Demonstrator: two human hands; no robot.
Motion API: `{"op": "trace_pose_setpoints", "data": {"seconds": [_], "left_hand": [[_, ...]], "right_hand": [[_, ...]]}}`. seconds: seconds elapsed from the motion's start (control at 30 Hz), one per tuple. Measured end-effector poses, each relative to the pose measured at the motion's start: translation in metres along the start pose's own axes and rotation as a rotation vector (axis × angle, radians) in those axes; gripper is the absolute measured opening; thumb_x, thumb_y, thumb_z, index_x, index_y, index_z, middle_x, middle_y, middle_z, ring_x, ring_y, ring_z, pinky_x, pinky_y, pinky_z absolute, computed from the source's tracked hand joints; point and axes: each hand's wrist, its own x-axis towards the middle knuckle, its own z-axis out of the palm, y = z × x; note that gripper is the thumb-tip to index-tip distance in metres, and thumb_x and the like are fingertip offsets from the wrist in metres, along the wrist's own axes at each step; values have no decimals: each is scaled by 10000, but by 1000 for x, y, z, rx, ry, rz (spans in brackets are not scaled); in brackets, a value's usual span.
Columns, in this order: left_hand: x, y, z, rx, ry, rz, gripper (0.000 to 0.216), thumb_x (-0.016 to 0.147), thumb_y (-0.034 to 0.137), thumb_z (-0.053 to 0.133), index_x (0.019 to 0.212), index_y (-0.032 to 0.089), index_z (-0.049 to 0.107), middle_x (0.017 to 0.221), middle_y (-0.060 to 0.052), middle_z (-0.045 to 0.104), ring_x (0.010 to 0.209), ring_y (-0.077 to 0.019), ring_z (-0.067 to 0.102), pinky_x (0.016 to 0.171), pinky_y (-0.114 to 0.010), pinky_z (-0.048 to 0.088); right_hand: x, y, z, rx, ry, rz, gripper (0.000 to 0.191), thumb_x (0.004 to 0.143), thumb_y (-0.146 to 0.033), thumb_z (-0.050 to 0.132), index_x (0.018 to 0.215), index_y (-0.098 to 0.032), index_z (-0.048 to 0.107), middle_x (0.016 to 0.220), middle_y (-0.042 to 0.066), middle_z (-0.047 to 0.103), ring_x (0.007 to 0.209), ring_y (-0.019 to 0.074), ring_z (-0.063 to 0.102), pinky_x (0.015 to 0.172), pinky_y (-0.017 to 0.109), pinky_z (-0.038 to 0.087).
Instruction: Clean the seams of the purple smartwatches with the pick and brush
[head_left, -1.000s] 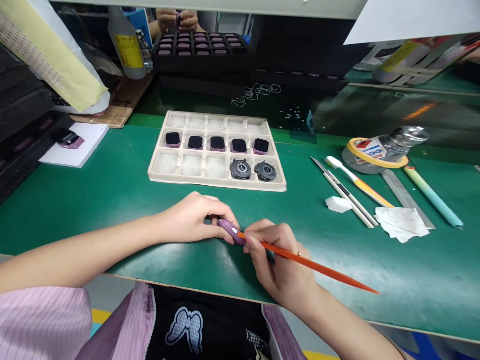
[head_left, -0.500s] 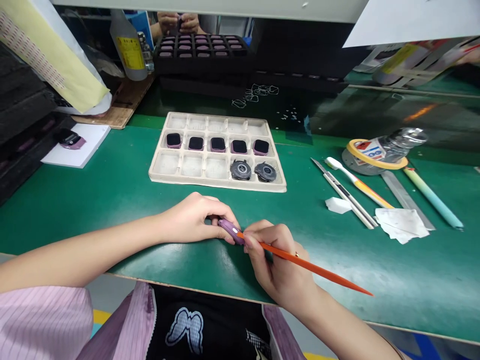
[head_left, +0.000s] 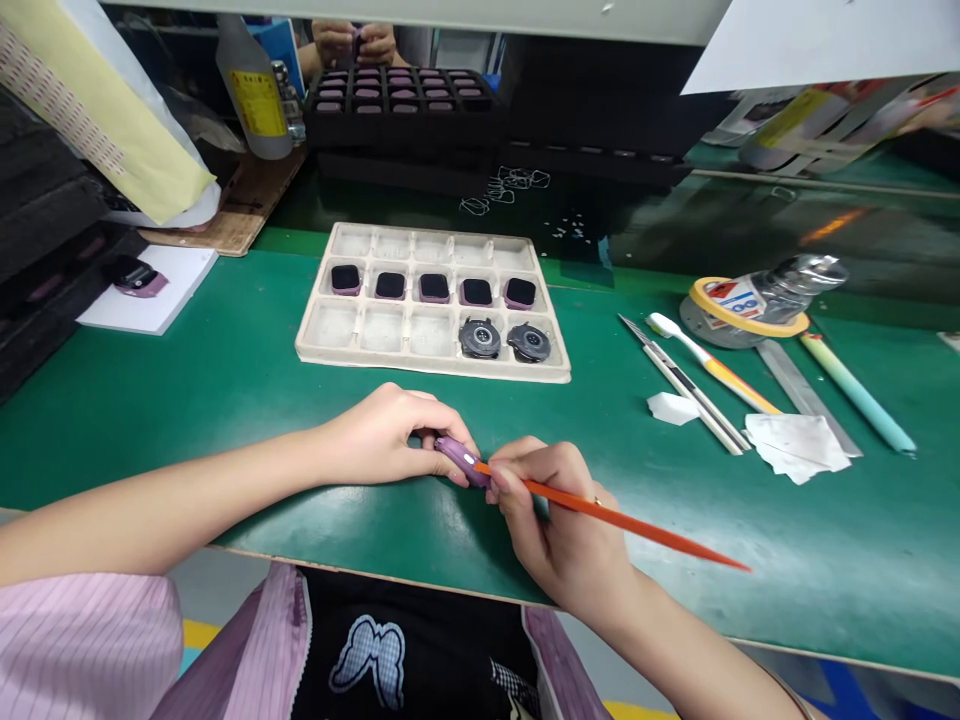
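Near the bench's front edge, my left hand point(head_left: 390, 435) is closed around a small purple watch case point(head_left: 460, 460), its side with a white oval mark turned toward me. My right hand point(head_left: 562, 515) pinches a long, thin orange pry stick point(head_left: 637, 522) like a pen. The stick's near tip touches the side of the case, and its pointed far end sticks out to the right. Behind my hands lies a cream compartment tray point(head_left: 360, 367). Purple watch cases with black screens point(head_left: 433, 288) fill its middle row, and two round dark watch bodies point(head_left: 480, 338) sit in its front row.
To the right lie a toothbrush point(head_left: 712, 365), a craft knife point(head_left: 694, 395), tweezers point(head_left: 637, 330), a metal ruler point(head_left: 806, 395), a blue-green pen point(head_left: 859, 395) and white paper point(head_left: 799, 446). A metal-topped bottle point(head_left: 787, 285) stands behind. Another purple watch point(head_left: 135, 277) rests on a white pad point(head_left: 169, 300) at left.
The far end of the orange pry stick has swung slightly upward, its near tip staying at the watch case. My left hand keeps its hold. The whole view has shifted slightly.
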Motion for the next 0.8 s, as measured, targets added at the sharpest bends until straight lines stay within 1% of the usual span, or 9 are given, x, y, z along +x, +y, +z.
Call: {"op": "trace_pose_setpoints", "data": {"seconds": [0.1, 0.37, 0.57, 0.7, 0.8], "left_hand": [[0, 0, 0, 1, -4, 1, 104, 836, 220, 787, 932, 187, 765, 866, -7, 759, 796, -128, 671, 728, -205, 496], [0, -2, 0, -2, -9, 12, 102, 840, 217, 783, 936, 186, 764, 855, 0, 757, 790, -122, 668, 721, -202, 491], [0, -2, 1, -11, -7, 9, 109, 842, 223, 784, 943, 189, 761, 865, 3, 759, 810, -123, 664, 735, -201, 494], [0, -2, 0, -9, -6, 13, 101, 842, 220, 783, 937, 192, 762, 856, 7, 755, 789, -118, 663, 724, -196, 492], [0, -1, 0, -1, -4, 4, 101, 837, 218, 788, 928, 186, 759, 857, 7, 757, 802, -121, 666, 735, -198, 491]], "right_hand": [[1, 0, 1, 1, 5, 8, 166, 1001, -122, 470, 911, -244, 404, 732, -21, 583, 642, 115, 640, 542, 202, 501], [-2, -1, 0, -41, -7, 10, 169, 995, -113, 476, 916, -242, 401, 722, -28, 568, 607, 111, 618, 511, 204, 473], [-3, 0, 0, 4, -6, 12, 182, 985, -87, 476, 926, -241, 398, 731, -25, 552, 599, 107, 601, 514, 209, 469], [-4, 0, 0, 7, -12, 10, 188, 981, -81, 483, 927, -240, 398, 746, -26, 541, 621, 105, 596, 526, 210, 463], [-5, 2, 0, 79, -18, 61, 172, 991, -92, 476, 930, -239, 411, 749, -27, 545, 656, 100, 600, 568, 206, 482]]}}
